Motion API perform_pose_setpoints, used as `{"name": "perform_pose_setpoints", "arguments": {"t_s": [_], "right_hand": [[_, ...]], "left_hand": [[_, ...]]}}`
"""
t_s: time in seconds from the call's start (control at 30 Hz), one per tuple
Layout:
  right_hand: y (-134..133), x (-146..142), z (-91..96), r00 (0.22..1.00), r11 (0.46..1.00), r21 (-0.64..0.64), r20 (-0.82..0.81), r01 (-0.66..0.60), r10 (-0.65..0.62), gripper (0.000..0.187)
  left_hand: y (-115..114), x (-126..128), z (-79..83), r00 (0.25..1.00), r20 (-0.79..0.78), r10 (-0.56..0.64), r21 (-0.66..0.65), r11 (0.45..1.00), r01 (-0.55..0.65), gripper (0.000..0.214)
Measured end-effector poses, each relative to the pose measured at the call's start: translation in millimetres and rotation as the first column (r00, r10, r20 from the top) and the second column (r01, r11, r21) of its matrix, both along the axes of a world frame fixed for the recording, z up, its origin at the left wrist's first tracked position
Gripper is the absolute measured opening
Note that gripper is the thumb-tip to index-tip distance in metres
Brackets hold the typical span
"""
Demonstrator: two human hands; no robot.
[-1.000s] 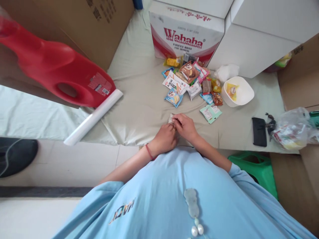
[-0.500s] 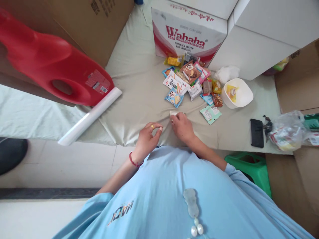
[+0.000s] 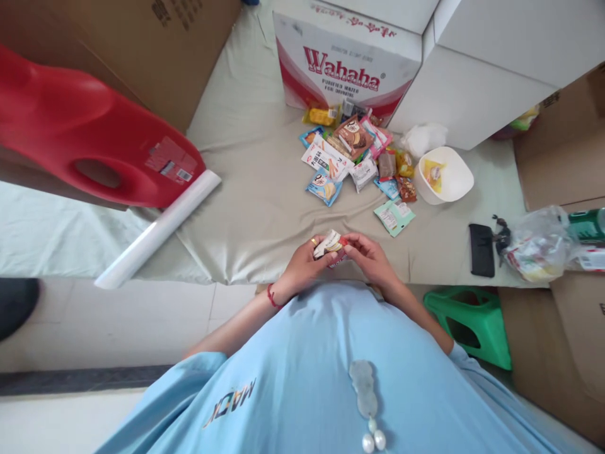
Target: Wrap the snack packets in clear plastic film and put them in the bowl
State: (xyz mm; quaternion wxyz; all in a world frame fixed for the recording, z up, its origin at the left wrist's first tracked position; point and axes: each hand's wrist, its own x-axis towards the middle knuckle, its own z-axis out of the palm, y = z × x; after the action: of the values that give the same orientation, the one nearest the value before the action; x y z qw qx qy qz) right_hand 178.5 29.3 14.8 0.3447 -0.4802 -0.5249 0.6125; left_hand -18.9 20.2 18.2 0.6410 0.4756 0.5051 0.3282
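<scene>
Close to my body, a small white and red snack packet (image 3: 329, 243) is held between both hands. My left hand (image 3: 302, 261), with a gold ring and a red wrist string, is closed on its left side. The fingers and thumb of my right hand (image 3: 371, 255) pinch its right edge. Beyond my hands lies a pile of wrapped snacks, among them a blue packet (image 3: 323, 187), a white packet (image 3: 326, 158) and a brown packet (image 3: 352, 136). A mint-green packet (image 3: 394, 217) lies apart, nearer to my right hand.
A white bowl (image 3: 457, 180) with a yellow packet inside stands right of the pile, before a Wahaba-style printed carton (image 3: 347, 69). On the left are a red jug (image 3: 137, 135) and a white roll (image 3: 161, 230). A black phone-like object (image 3: 482, 250) and plastic bag (image 3: 539, 246) lie right.
The small packet was under my right hand on the cloth and is now lifted towards my body. My left hand has moved right and closed on it too. The view has shifted slightly.
</scene>
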Motion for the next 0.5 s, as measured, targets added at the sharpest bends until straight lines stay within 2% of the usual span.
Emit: {"name": "perform_pose_setpoints", "arguments": {"t_s": [0.07,0.1,0.17,0.2,0.23,0.27,0.3,0.33,0.37,0.4,0.47,0.5], "right_hand": [[8,12,0.2,0.993,0.994,0.107,0.108,0.029,-0.041,0.039],[17,24,2.1,0.981,0.982,0.177,0.166,0.071,-0.101,0.037],[48,63,9.6,0.906,0.914,0.348,0.282,0.209,-0.314,0.031],[68,90,15.0,0.823,0.848,0.443,0.335,0.292,-0.458,0.028],[91,120,21.2,0.7,0.761,0.54,0.384,0.359,-0.602,0.027],[114,152,27.5,0.554,0.692,0.619,0.451,0.371,-0.7,0.03],[138,182,33.3,0.391,0.645,0.673,0.519,0.362,-0.76,0.035],[160,210,38.2,0.228,0.633,0.693,0.592,0.344,-0.773,0.04],[180,234,41.6,0.061,0.667,0.676,0.686,0.313,-0.725,0.046],[196,252,43.2,-0.05,0.737,0.625,0.77,0.256,-0.636,0.05],[219,273,40.6,-0.095,0.825,0.536,0.844,0.178,-0.527,0.046],[225,276,36.8,-0.087,0.86,0.498,0.867,0.108,-0.491,0.042]], "left_hand": [[0,0,-0.2,0.995,-0.07,-0.065,0.058,0.996,0.069,0.052],[0,-1,-1.1,0.992,-0.107,-0.067,0.081,0.994,0.076,0.053],[-1,-8,-4.1,0.981,-0.195,-0.001,0.125,0.992,0.026,0.05],[-2,-13,-5.9,0.967,-0.249,0.05,0.152,0.988,-0.012,0.046],[-3,-20,-7.7,0.947,-0.305,0.104,0.185,0.982,-0.048,0.042],[-5,-27,-9.5,0.921,-0.358,0.155,0.22,0.972,-0.078,0.039],[-7,-36,-11.3,0.891,-0.407,0.202,0.254,0.962,-0.102,0.037],[-9,-45,-13.1,0.857,-0.453,0.244,0.286,0.951,-0.119,0.036],[-12,-54,-15.1,0.823,-0.495,0.277,0.312,0.941,-0.13,0.035],[-16,-63,-17.5,0.79,-0.533,0.304,0.332,0.934,-0.136,0.035],[-23,-78,-24.4,0.723,-0.594,0.353,0.367,0.918,-0.147,0.034],[-27,-83,-29.0,0.69,-0.615,0.381,0.389,0.908,-0.154,0.034]]}}
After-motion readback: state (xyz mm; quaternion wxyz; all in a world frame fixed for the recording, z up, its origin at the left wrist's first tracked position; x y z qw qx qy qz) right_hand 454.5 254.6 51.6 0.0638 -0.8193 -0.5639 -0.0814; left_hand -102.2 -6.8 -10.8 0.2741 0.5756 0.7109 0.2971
